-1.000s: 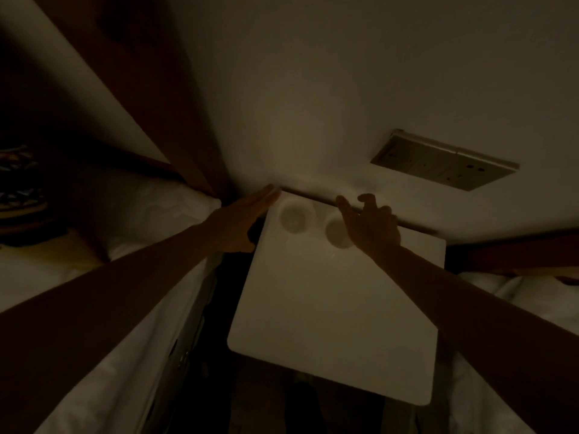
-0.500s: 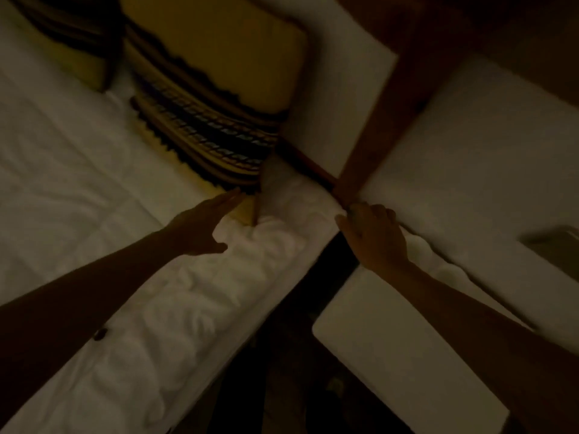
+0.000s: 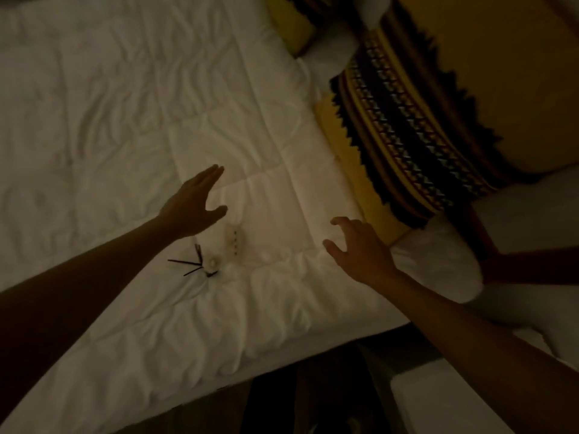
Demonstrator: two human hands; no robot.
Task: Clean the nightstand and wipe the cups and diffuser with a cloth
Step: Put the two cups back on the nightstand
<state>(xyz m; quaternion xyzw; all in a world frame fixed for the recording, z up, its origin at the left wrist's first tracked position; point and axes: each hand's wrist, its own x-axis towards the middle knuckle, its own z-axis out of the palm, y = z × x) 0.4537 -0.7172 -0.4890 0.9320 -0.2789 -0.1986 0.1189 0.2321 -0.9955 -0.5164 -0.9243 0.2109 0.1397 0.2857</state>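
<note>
You are reaching over bed: left hand (image 3: 191, 208) spread flat, right hand (image 3: 360, 249) loosely curled, both empty. Diffuser (image 3: 210, 264) lying at left hand's 5 o'clock; lift by body, sparing reeds (image 3: 188, 264).

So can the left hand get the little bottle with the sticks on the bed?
Probably yes. The left hand hovers open just above the diffuser on the white bedding, with nothing between them.

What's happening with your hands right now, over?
Left hand open, right hand open, both empty above white bed cover. Small white diffuser with dark reed sticks lying on cover. No cloth visible.
</note>
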